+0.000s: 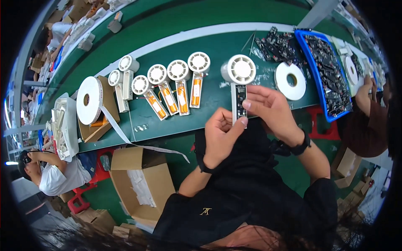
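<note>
A blue tray sat at the right end of the green table, heaped with small black circuit boards; more of the same boards lay loose just left of it, near the far edge. Below the table's near edge, on the floor to my left, an open cardboard box held white paper scraps. At the left end a white tape roll stood on a brown carton, its strip trailing over the near edge toward the box.

I held a white handheld fan above the near edge of the table, its round head pointing away from me and its open handle toward me, with a dark circuit board showing in the handle. My left hand was curled around the handle's lower end, thumb pressed on its tip. My right hand came in from the right, fingertips pinching the handle's side beside the board. Both wrists were raised clear of the table.

A row of six similar fans lay face up left of mine, orange parts showing in the handles of four. Another tape roll lay flat to the right.
</note>
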Motion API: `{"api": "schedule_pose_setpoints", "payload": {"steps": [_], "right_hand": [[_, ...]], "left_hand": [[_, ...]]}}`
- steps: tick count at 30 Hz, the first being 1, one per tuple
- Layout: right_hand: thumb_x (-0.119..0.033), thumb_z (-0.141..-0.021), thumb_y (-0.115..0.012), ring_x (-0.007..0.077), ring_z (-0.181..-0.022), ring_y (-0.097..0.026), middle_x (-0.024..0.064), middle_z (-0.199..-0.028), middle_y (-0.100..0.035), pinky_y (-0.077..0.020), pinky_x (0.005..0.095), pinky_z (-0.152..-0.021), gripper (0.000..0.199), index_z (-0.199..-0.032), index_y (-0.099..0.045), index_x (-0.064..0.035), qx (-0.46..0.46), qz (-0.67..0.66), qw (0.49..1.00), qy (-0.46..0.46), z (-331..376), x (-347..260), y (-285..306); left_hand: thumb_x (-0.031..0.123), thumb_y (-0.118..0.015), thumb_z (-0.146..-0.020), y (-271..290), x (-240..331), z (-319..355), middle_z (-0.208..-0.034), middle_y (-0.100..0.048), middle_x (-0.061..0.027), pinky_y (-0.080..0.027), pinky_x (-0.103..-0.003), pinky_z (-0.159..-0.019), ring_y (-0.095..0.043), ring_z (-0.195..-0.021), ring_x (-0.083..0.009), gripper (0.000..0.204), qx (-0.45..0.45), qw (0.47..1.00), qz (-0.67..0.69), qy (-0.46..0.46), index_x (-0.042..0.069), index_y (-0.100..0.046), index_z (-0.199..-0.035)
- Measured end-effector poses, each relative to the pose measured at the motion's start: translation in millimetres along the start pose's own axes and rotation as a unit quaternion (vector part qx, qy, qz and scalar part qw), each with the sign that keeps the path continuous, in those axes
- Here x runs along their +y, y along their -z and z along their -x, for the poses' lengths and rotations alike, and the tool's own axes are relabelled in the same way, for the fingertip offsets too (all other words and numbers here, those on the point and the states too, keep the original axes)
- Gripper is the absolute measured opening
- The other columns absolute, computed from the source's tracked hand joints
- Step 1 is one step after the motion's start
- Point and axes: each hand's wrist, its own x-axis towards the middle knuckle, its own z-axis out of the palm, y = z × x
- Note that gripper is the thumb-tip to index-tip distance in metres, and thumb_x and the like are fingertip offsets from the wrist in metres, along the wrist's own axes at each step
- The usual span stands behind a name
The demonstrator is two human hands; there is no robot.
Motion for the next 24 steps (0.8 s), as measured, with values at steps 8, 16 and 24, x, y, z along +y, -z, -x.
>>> {"api": "schedule_pose_setpoints", "payload": {"steps": [8,16,24], "right_hand": [[-0.003,-0.095,-0.079,0.0106,-0.086,-0.073,0.0108,-0.102,-0.077,-0.0593,0.0245,-0.074,0.028,-0.117,-0.063,0.0048,0.125,0.187,0.970,0.095,-23,-6,-23],[-0.021,-0.089,-0.084,0.0108,-0.064,-0.068,0.0041,-0.076,-0.073,-0.0505,0.0290,-0.054,0.023,-0.081,-0.075,-0.0020,0.099,0.431,0.889,0.114,-222,-77,11],[-0.037,-0.079,-0.084,0.0439,-0.114,-0.073,0.0283,-0.117,-0.076,-0.0578,0.0479,-0.100,0.055,-0.118,-0.076,0.0010,0.255,0.624,0.728,0.123,-407,-85,10]], "left_hand": [[0.018,-0.090,-0.086,-32,-9,-27,-0.087,-0.071,-0.0102,-0.058,-0.033,-0.068,-0.070,-0.074,-0.0210,0.037,0.163,0.922,-0.298,-0.185,0.000,-0.061,-0.102],[0.016,-0.083,-0.091,-11,-8,-34,-0.098,-0.071,-0.0153,-0.059,-0.034,-0.075,-0.072,-0.081,-0.0240,0.035,0.159,0.920,-0.270,-0.236,-0.003,-0.065,-0.114],[0.009,-0.078,-0.094,16,-27,-32,-0.098,-0.071,-0.0151,-0.060,-0.035,-0.075,-0.073,-0.081,-0.0240,0.026,0.086,0.902,-0.318,-0.281,-0.004,-0.067,-0.112]]}}
